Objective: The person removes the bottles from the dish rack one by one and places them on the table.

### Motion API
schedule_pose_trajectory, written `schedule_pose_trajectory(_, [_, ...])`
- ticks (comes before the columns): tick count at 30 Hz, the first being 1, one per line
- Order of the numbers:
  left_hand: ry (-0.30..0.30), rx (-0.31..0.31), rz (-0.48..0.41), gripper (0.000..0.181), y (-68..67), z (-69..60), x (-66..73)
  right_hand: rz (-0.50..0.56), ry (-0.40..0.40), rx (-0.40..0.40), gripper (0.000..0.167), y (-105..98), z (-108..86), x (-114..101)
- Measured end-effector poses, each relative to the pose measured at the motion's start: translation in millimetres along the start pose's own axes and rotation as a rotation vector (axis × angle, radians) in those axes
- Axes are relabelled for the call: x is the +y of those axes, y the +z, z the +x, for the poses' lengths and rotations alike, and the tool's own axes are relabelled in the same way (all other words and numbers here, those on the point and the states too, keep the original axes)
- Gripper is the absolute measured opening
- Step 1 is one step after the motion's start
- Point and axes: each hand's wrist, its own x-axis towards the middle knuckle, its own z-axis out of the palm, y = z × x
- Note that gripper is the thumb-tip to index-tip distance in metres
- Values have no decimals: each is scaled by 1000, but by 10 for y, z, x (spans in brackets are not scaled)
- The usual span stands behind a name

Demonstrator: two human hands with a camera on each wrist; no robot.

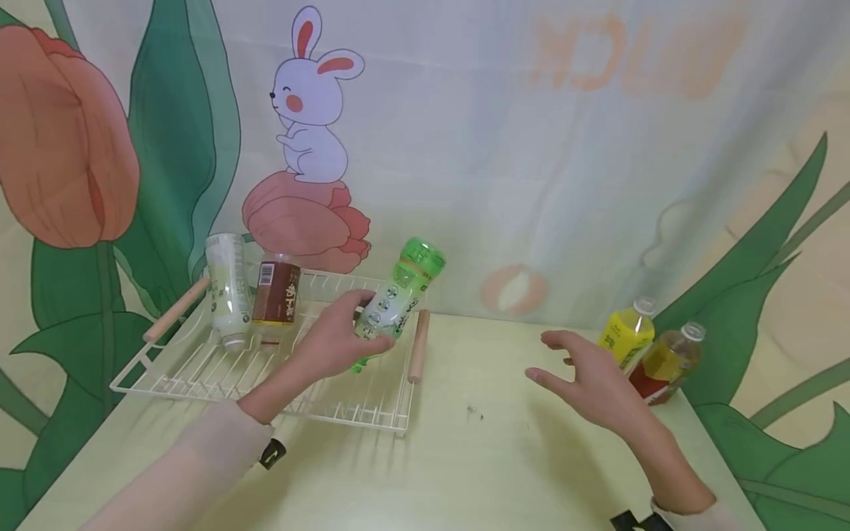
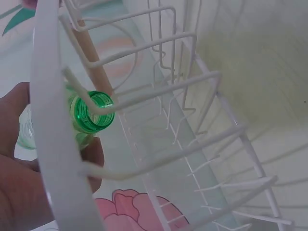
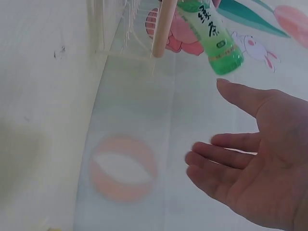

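My left hand (image 1: 330, 341) grips a green tea bottle (image 1: 392, 299), thumb on one side and fingers on the other. The bottle tilts neck-down above the right part of a white wire rack (image 1: 345, 422), its green base up. In the left wrist view its green threaded mouth (image 2: 96, 113) appears uncapped, seen past the wires. Over the table to the right, my right hand (image 1: 598, 380) holds nothing, thumb and fingers spread apart. The right wrist view shows that hand (image 3: 269, 159) below the bottle's base (image 3: 226, 60), apart from it.
A whitish bottle (image 1: 228, 291) and a bottle with a dark red label (image 1: 276, 291) stand upside down in the rack. Wooden handles (image 1: 418, 346) flank it. A yellow-labelled bottle (image 1: 626, 333) and a red-and-yellow one (image 1: 669, 361) stand behind my right hand. A printed curtain (image 1: 465, 147) hangs behind.
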Motion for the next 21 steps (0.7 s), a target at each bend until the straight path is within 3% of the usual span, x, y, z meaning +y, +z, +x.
schedule_pose_trajectory(4, [80,-22,91,75,43,0,55,-45,-75,81,85,38,101,-173])
schedule_pose_trajectory(12, [193,6,258,69,140,-36,179,-104,-285,249,97,159,274,-516])
schedule_pose_trajectory(17, [235,19,332,69,234,-74,235,-194,-406,319,101,274,358,-630])
schedule_pose_trajectory(21, [270,23,401,71,290,-58,286,-304,-452,328,99,337,433,-700])
